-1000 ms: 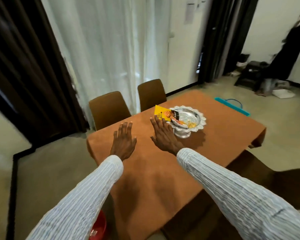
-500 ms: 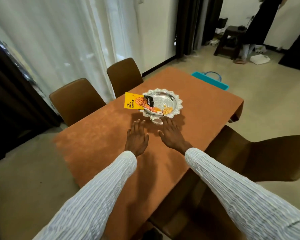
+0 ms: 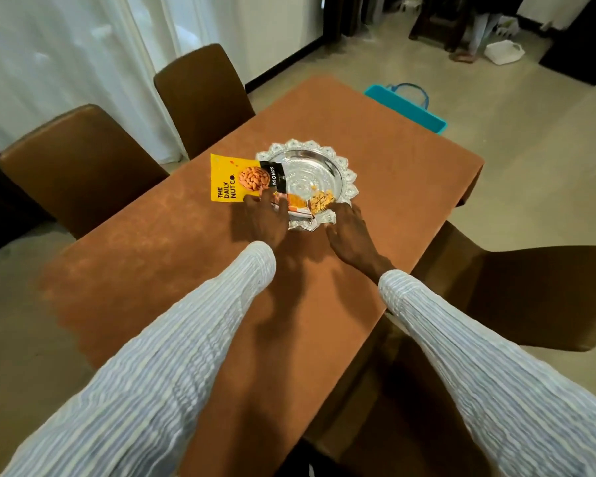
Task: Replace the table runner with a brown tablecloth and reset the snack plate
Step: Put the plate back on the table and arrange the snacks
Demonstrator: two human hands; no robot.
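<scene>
both hands at the snack plate on the brown tablecloth

the plate [image 3: 319,166], silver with a scalloped rim, stands near the middle of the table on the brown tablecloth [image 3: 393,139], which covers the whole top and hangs over the edges. a yellow nut packet [image 3: 236,182] leans over the plate's left rim, half inside and half out. a small heap of nuts [image 3: 321,200] lies in the near part of the plate, beside a second, orange packet [image 3: 296,204].

the left hand [image 3: 264,218] reaches to the plate's near-left rim, fingers touching the packets; whether it grips anything cannot be told. the right hand [image 3: 348,232] rests at the near-right rim, fingers spread and laid on the edge, not closed around it. both sleeves [image 3: 479,373] are white and ribbed.

two brown chairs [image 3: 203,98] stand along the far-left side of the table, another chair [image 3: 530,297] on the right. a teal bag [image 3: 406,105] sits on the floor past the table's far end. white curtains [image 3: 83,46] hang behind the chairs.
</scene>
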